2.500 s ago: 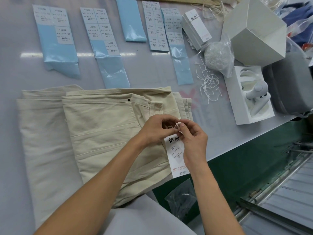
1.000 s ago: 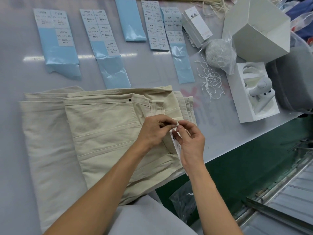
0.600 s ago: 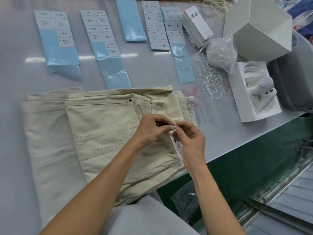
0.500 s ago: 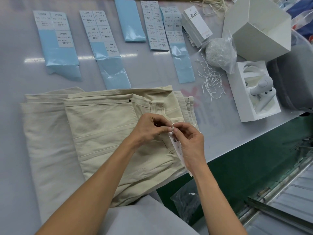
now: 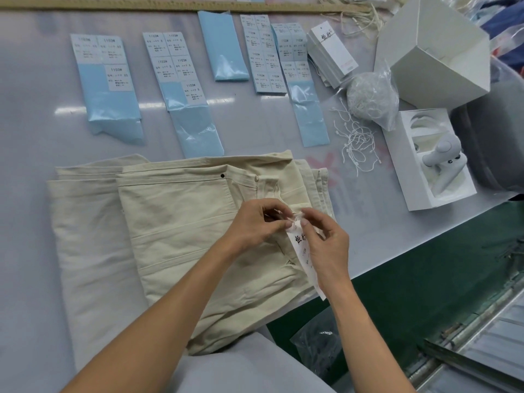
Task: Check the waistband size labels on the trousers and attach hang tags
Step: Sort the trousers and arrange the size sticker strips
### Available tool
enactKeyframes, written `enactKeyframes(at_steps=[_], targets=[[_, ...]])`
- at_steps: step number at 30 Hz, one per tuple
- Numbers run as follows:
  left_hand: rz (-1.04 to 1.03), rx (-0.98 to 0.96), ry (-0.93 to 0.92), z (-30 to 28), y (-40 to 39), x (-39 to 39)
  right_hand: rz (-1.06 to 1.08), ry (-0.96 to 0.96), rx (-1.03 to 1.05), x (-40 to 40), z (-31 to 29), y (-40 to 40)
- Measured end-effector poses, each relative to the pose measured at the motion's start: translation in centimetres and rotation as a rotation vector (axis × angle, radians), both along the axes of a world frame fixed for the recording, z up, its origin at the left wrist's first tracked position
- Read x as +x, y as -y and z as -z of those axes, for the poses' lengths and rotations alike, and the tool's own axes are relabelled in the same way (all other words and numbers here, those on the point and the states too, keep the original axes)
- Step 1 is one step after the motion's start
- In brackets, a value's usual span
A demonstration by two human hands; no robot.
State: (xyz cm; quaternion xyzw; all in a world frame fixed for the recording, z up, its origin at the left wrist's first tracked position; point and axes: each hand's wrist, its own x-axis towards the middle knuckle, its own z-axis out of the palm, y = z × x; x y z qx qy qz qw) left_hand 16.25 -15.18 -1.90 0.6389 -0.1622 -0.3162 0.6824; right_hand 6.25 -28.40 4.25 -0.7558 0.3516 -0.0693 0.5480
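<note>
- My left hand [image 5: 253,222] and right hand [image 5: 326,245] meet fingertip to fingertip over the waistband, both pinching the top of the hang tag [image 5: 301,245] — whether the string is between them too, I cannot tell.
- The tag hangs tilted under my right palm, partly hidden.
- The cream trousers [image 5: 181,222] lie folded in a stack on the table [image 5: 34,89].
- Loose tag strings [image 5: 355,143] lie well apart, beyond the stack.
</note>
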Motion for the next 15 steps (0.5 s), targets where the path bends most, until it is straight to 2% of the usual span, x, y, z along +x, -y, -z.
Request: enactKeyframes(at_steps=[2,4,7,11,15], targets=[[-0.092,0.014,0.050,-0.1,-0.1,-0.7,-0.052,-0.077,-0.173,-0.4,0.3,0.2],[-0.197,0.012,0.157,-0.2,-0.7,-1.3,-0.197,-0.214,-0.267,-1.1,0.6,0.3],[-0.280,0.141,0.401,0.5,-3.0,-2.1,-0.207,-0.267,-0.210,-1.7,0.5,0.5],[-0.076,0.423,0.734,1.1,-5.8,-3.9,-0.209,-0.303,-0.171,-1.1,-0.5,1.3],[-0.009,0.531,0.881,0.5,-5.3,-4.8,-0.204,-0.470,0.099,0.0,-1.7,2.5]])
